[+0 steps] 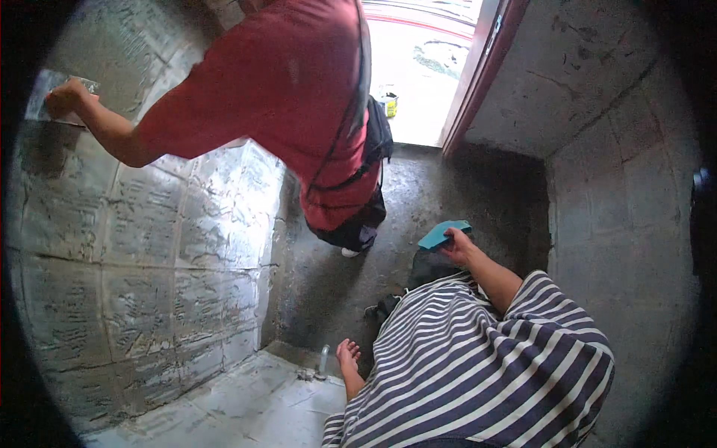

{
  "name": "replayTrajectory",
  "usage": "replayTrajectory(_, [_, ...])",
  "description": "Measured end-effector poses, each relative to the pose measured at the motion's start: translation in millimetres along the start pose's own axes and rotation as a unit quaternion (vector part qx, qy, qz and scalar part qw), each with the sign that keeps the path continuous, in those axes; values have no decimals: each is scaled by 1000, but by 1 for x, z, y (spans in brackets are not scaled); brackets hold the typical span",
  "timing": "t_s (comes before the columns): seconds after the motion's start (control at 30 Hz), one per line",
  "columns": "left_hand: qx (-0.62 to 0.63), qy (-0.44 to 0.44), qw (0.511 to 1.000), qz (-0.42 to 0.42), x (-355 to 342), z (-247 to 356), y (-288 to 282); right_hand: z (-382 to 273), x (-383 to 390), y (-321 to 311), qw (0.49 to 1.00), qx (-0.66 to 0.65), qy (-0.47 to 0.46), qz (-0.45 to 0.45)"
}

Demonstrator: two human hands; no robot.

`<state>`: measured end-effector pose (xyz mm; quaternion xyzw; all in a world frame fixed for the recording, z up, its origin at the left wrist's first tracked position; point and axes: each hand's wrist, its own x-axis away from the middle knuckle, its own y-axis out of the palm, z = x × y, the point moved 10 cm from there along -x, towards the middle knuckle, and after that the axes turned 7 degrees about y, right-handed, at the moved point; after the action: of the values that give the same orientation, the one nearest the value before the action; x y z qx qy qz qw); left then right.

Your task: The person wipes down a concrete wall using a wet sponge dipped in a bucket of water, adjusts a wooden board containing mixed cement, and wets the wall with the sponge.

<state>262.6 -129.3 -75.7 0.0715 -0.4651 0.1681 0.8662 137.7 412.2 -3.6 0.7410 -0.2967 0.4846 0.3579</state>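
Note:
In my right hand (pixel 458 246), closed with the fingers over its edge, is a flat teal blade-like piece (pixel 443 234), perhaps a plastic spreader; its exact kind is not clear. I hold it in front of my body, above the dark floor. My left hand (pixel 349 352) hangs low at my left side, fingers loosely spread and nothing in them. Just left of it, a short pale pipe stub (pixel 324 358) sticks up by the base of the pale wall, apart from my fingers.
A co-worker in a red shirt (pixel 284 97) stands ahead to the left, one hand pressing a flat trowel (pixel 45 97) on the block wall (pixel 142 246). Beyond the bright doorway (pixel 418 82) is a yellow container (pixel 390 104). A grey wall (pixel 620 194) rises at my right.

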Motion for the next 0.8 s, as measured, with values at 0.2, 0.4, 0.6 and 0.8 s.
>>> replayTrajectory(0.2, [-112,-15,993,30,-4,12,95,-114,-44,-10,996,-6,-8,-87])
replayTrajectory(0.4, [-224,83,969,-64,4,53,249,-242,-70,-28,997,-52,-37,-44])
replayTrajectory(0.6, [-440,216,865,-111,97,161,409,-342,-102,41,991,-42,-22,-128])
replayTrajectory(0.8, [-693,287,653,-109,237,528,675,-457,-126,53,988,-121,-55,-76])
